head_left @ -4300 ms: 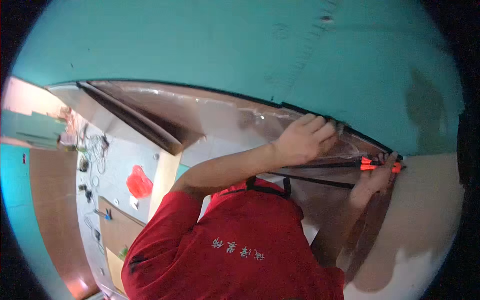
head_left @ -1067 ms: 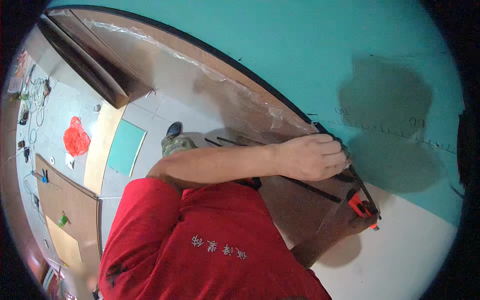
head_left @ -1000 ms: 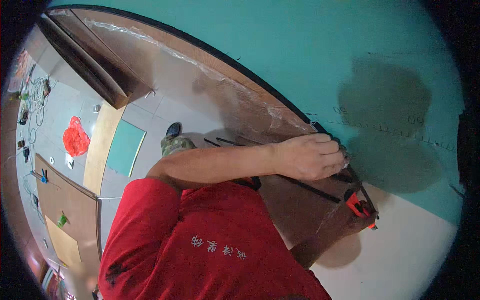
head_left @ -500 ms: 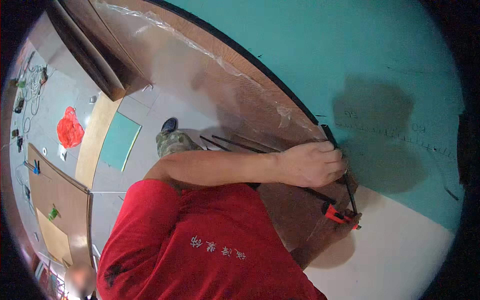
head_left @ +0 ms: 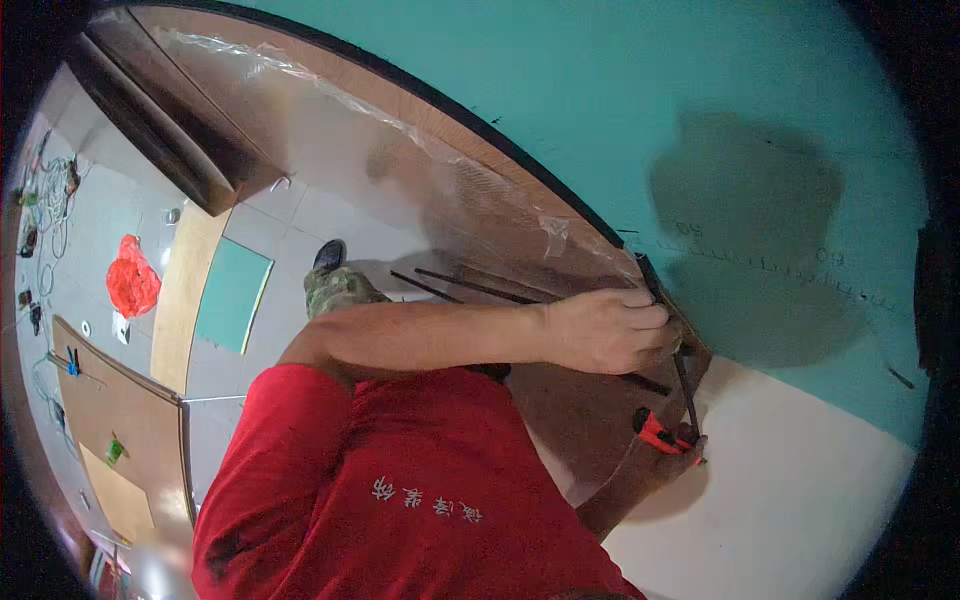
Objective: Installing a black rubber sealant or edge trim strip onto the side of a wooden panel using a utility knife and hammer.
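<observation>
My left hand [head_left: 610, 330] is closed on a thin black strip [head_left: 685, 385] at the right end of a brown panel [head_left: 500, 190]. My right hand [head_left: 680, 450], lower right and shadowed, grips a red-and-black cutting tool [head_left: 655, 430], with its fingers beside the strip's lower end. A long black edging [head_left: 525, 155] runs along the panel's upper edge, against a teal board [head_left: 600, 60] with a pencilled scale and shadows on it. Crinkled clear film [head_left: 555, 232] clings to the panel. More thin black strips [head_left: 475, 292] lie behind my left forearm.
On the tiled floor [head_left: 120, 200] at left are cables [head_left: 50, 230], a red bag [head_left: 132, 280], a teal offcut [head_left: 230, 295], a plank [head_left: 178, 310] and stacked boards [head_left: 120, 420] with clamps. A blurred person [head_left: 150, 565] is at bottom left. A pale surface [head_left: 780, 470] fills the lower right.
Both hands are lower in view than at first. Over the last second the short black strip and the cutting tool shifted leftward, and the strip now sits apart from the long edging, exposing brown edge.
</observation>
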`<control>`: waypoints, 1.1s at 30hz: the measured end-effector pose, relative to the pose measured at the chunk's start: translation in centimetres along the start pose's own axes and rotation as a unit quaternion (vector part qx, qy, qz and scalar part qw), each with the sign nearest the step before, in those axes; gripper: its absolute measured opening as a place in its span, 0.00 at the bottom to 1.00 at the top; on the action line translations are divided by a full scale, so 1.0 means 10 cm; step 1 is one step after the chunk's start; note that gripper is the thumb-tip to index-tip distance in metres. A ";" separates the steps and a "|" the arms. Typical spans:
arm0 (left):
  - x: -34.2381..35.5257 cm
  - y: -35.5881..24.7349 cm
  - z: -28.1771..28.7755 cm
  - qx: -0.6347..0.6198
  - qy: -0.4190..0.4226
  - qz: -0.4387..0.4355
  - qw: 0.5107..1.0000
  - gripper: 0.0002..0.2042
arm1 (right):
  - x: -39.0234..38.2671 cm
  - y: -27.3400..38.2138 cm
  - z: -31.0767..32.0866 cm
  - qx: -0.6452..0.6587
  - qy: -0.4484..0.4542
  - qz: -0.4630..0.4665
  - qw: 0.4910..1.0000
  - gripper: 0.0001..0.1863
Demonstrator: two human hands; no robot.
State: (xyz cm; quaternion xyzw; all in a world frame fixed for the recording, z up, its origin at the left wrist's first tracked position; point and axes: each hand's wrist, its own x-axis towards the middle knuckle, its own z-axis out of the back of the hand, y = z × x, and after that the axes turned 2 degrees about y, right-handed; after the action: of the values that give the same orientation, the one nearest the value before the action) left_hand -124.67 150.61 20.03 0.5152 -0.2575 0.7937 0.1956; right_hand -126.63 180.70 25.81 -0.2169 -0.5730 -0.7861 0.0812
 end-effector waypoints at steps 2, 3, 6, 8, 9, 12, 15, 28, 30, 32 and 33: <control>0.02 0.00 -0.01 0.000 0.000 -0.001 1.000 0.07 | 0.13 0.10 0.01 0.253 -0.110 -0.210 0.938 0.14; 0.03 -0.01 -0.02 0.001 0.002 -0.005 1.000 0.08 | 0.13 0.17 -0.02 0.253 -0.113 -0.210 0.938 0.14; 0.01 -0.02 -0.02 -0.006 -0.006 0.017 1.000 0.12 | 0.12 0.22 0.04 0.400 -0.114 -0.258 0.872 0.13; 0.02 -0.03 0.01 -0.018 -0.008 0.019 1.000 0.14 | 0.22 -0.03 0.46 0.301 0.012 -0.204 0.931 0.29; 0.03 -0.03 0.02 -0.028 -0.007 0.023 0.999 0.16 | 0.21 0.06 0.37 0.302 0.011 -0.203 0.931 0.29; 0.06 -0.04 0.06 -0.020 0.016 0.023 0.999 0.17 | 0.19 0.32 0.10 0.295 0.073 -0.233 0.924 0.30; 0.09 -0.04 0.09 -0.004 0.015 0.032 0.999 0.16 | 0.24 0.33 0.16 0.223 -0.049 -0.260 0.938 0.33; 0.06 0.03 0.20 0.005 0.003 0.038 0.999 0.14 | 0.27 0.03 0.25 0.263 0.070 -0.231 0.934 0.22; 0.08 0.04 0.19 0.002 0.004 0.037 0.999 0.14 | 0.39 0.20 -0.09 0.310 -0.021 -0.218 0.925 0.20; 0.12 0.05 0.23 -0.005 0.003 0.036 0.999 0.14 | 0.47 0.07 0.11 0.393 -0.008 -0.269 0.879 0.19; 0.13 0.05 0.25 -0.005 0.009 0.044 0.999 0.14 | 0.37 0.14 -0.07 0.397 -0.007 -0.270 0.877 0.19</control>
State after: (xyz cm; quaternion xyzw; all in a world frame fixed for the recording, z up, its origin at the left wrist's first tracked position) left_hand -123.68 148.72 21.97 0.4950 -0.2819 0.8052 0.1649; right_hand -129.58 180.00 28.45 -0.0090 -0.8737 -0.4826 -0.0595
